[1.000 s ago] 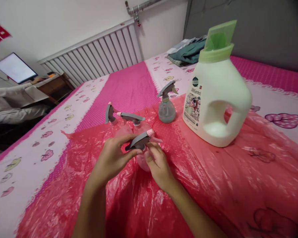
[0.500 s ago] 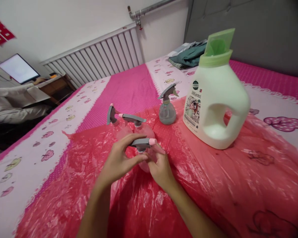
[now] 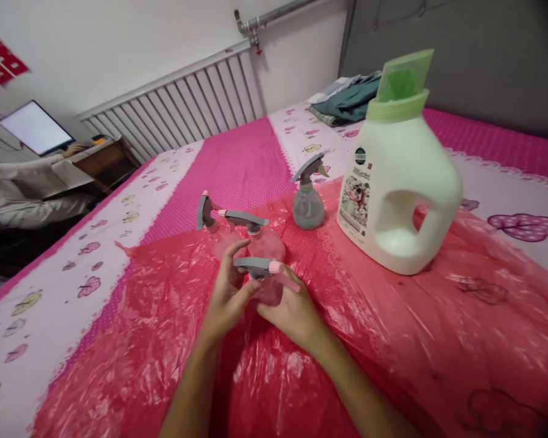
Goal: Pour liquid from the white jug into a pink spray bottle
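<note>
Between my hands is a small spray bottle (image 3: 269, 291) with a clear pinkish body, a grey trigger head and a pink nozzle pointing right. My left hand (image 3: 231, 297) grips it at the neck and left side, thumb in front. My right hand (image 3: 292, 310) wraps the body from the right, its far fingers hidden. Just beyond stand two similar spray bottles, one in the middle (image 3: 267, 243) and one farther left (image 3: 217, 237). A grey-headed spray bottle (image 3: 308, 210) with a greyish body stands apart, behind and to the right.
A large white detergent jug (image 3: 369, 237) with a green cap stands at right. Red plastic sheeting (image 3: 155, 322) covers the pink patterned bed (image 3: 237, 164). Folded clothes (image 3: 347, 100) lie at the back. Far left, a person's sleeve and hand (image 3: 75, 149) are by a monitor (image 3: 36, 128).
My left hand has shifted down from over the trigger head to the bottle's neck. My right hand has moved lower around the body, and the head has turned slightly.
</note>
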The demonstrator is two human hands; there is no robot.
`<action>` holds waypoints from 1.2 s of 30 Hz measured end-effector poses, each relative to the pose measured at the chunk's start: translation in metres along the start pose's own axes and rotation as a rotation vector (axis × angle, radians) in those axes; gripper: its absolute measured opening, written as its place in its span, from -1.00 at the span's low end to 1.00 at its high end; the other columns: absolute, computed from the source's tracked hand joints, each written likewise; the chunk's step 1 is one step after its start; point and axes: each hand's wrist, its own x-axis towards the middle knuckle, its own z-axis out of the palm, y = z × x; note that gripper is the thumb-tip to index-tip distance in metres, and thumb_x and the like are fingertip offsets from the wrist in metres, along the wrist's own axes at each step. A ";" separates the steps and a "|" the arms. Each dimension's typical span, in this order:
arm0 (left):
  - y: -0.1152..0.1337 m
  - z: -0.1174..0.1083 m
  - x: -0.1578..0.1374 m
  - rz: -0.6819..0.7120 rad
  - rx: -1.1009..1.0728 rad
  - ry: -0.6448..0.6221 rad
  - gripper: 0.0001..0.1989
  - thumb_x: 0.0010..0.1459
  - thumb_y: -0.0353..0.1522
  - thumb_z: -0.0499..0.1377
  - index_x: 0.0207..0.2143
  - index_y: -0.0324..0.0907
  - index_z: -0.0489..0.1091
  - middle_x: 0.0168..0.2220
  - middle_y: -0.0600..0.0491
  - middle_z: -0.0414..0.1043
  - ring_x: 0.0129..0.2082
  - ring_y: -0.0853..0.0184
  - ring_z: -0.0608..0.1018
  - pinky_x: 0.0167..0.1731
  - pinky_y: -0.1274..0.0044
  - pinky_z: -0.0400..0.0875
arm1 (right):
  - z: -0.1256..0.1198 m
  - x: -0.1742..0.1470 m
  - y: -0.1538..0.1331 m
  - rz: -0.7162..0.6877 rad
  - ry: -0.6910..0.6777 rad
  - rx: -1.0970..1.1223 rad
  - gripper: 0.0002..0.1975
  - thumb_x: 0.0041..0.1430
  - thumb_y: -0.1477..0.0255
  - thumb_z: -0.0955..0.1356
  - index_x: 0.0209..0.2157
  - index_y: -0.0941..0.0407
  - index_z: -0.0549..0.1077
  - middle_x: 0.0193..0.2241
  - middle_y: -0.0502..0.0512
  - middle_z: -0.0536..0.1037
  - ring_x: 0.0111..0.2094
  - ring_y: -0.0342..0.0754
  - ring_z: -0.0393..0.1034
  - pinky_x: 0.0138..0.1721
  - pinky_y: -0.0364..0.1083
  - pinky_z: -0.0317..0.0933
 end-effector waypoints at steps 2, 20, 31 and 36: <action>0.002 -0.007 0.006 -0.017 -0.005 -0.090 -0.31 0.17 -0.24 0.39 0.30 0.00 0.23 -0.21 0.03 0.54 -0.30 0.30 0.58 -0.29 0.51 0.48 | -0.001 0.000 0.002 -0.008 -0.020 0.009 -0.52 0.06 0.49 0.45 0.04 0.04 0.38 0.01 0.08 0.46 0.12 0.04 0.39 0.14 0.05 0.38; -0.001 -0.007 0.008 -0.089 -0.045 -0.161 -0.48 0.13 -0.19 0.42 0.10 -0.06 0.40 0.13 -0.14 0.54 0.19 0.08 0.56 0.10 0.34 0.50 | -0.006 0.009 -0.001 -0.127 -0.053 -0.050 -0.47 0.01 0.54 0.44 0.05 -0.03 0.41 -0.02 0.02 0.48 0.06 0.00 0.42 0.13 0.05 0.38; 0.004 0.039 -0.023 0.015 0.616 0.392 -0.69 0.19 -0.22 0.32 -0.03 -0.10 0.53 -0.03 -0.06 0.60 0.01 0.07 0.60 0.04 0.29 0.45 | -0.001 0.007 0.009 -0.159 -0.008 -0.040 -0.65 0.19 0.41 0.37 0.03 0.02 0.41 -0.02 0.13 0.48 0.05 0.05 0.42 0.06 0.05 0.41; 0.005 0.029 -0.027 0.031 0.684 0.400 -0.69 0.21 -0.19 0.30 -0.03 -0.09 0.53 -0.05 -0.06 0.62 -0.02 0.06 0.61 -0.01 0.30 0.48 | -0.003 0.007 0.010 -0.099 -0.006 -0.037 -0.55 0.09 0.41 0.45 0.04 0.05 0.38 0.00 0.13 0.48 0.05 0.05 0.44 0.09 0.03 0.40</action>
